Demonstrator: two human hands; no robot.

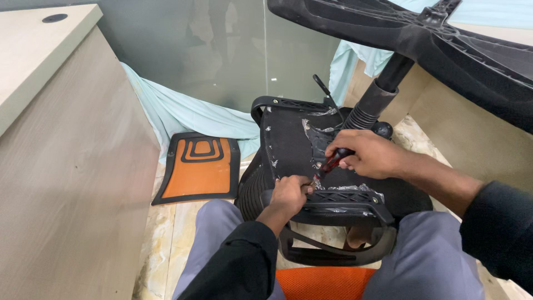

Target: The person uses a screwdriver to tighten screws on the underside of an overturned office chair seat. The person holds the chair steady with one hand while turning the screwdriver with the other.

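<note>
An overturned office chair lies between the knees on the floor, its seat underside up. The right hand is clenched around a red-handled screwdriver, tip at an armrest bracket. The left hand is closed, steadying that bracket; the blade is best kept square. No containers are seen.

Orange backrest panel flat on floor, pale blue cloth behind, wooden desk at left.
</note>
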